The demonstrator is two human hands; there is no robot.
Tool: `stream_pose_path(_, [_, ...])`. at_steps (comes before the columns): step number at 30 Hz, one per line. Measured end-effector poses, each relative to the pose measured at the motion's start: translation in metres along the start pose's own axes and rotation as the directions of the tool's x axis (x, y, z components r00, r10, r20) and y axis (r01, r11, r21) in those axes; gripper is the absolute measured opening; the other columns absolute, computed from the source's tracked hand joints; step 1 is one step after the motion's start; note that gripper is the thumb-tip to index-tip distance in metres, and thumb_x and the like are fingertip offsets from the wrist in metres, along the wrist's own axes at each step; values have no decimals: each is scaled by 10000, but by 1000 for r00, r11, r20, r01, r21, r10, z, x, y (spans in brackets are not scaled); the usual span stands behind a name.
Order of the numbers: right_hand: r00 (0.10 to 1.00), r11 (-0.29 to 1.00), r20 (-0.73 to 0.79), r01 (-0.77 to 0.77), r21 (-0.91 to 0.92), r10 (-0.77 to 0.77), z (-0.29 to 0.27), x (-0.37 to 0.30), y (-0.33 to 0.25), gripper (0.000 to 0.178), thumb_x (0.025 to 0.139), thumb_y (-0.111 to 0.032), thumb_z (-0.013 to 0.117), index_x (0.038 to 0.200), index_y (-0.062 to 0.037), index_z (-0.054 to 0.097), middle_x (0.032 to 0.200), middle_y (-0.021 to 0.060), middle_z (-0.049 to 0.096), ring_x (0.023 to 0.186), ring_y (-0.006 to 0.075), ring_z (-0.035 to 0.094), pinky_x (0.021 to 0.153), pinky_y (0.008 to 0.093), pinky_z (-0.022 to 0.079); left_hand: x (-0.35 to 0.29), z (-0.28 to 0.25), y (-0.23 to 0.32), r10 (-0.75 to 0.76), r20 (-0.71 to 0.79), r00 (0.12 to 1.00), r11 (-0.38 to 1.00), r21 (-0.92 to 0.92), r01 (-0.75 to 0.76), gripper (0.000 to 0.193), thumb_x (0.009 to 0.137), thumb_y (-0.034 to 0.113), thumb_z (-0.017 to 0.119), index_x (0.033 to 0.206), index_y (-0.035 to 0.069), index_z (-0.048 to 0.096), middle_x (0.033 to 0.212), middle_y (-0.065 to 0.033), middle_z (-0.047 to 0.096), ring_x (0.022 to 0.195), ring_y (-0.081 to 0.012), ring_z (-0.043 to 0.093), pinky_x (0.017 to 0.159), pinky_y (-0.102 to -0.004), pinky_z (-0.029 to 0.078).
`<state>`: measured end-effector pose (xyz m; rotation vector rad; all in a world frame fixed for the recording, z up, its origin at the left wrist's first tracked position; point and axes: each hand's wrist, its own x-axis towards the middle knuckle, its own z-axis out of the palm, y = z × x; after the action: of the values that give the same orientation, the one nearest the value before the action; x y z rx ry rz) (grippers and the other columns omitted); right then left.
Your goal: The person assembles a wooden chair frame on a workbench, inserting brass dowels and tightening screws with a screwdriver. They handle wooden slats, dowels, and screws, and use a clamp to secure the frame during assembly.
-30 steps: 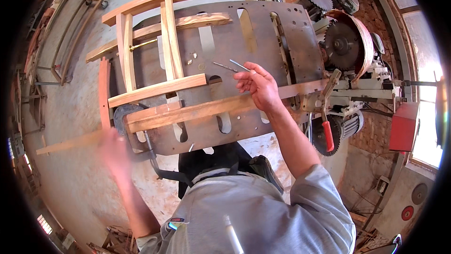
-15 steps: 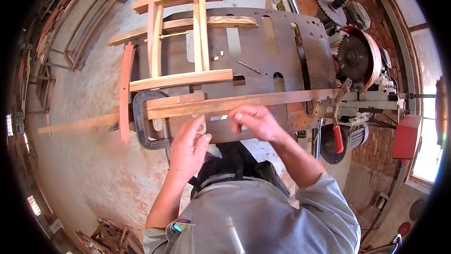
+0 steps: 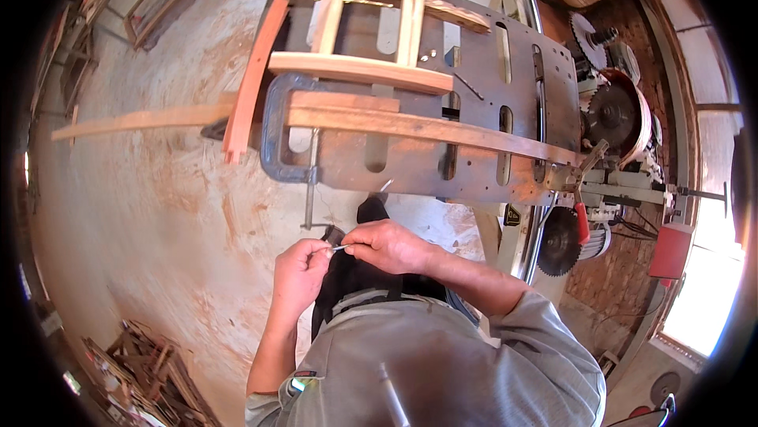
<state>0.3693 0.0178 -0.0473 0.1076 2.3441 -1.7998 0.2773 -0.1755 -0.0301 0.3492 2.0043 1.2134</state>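
My left hand (image 3: pixel 302 271) and my right hand (image 3: pixel 391 245) meet in front of my body, just off the table's near edge. Both are closed, their fingertips pinching the ends of a short, thin, grey metal piece (image 3: pixel 340 248); it is too small to tell its kind. Beyond them is a slotted dark metal table (image 3: pixel 442 178). A blue-grey C-clamp (image 3: pixel 275 131) sits at its left near corner, around the end of a long wooden strip (image 3: pixel 426 132) and a shorter wooden piece (image 3: pixel 343 101). Behind these lies a light wooden frame (image 3: pixel 363 70).
A reddish wooden bar (image 3: pixel 257 80) crosses the table's left edge. A thin dark rod (image 3: pixel 469 86) lies on the table. To the right stand circular saw blades (image 3: pixel 612 107), a red-handled lever (image 3: pixel 582 223) and a red box (image 3: pixel 671 249). Scrap wood (image 3: pixel 154 372) is piled at lower left.
My hands came from apart over the table's near edge to together before my body, with the small metal piece now visible between them. The view has shifted, so the table appears higher and further right.
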Motion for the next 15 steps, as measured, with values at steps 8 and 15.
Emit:
stream_pose_path(8, [978,966,139,-182,183,158,67,6,-18,175,922,-139,591,1016,-6,656,792,116,655,716,200,626,674,314,496,-44,-18,-43,-150,-56,987,681,-729,62,103,899,99,643,966,24,621,822,-95,679,719,-145,648,639,-259,525])
stream_pose_path(15, [924,979,333,-146,-145,188,115,16,72,308,921,-220,612,1128,8,611,980,172,658,879,259,657,771,349,512,-68,-33,-112,-250,-423,871,756,-647,-97,85,955,95,558,979,17,582,795,-37,640,708,-100,584,683,-239,494])
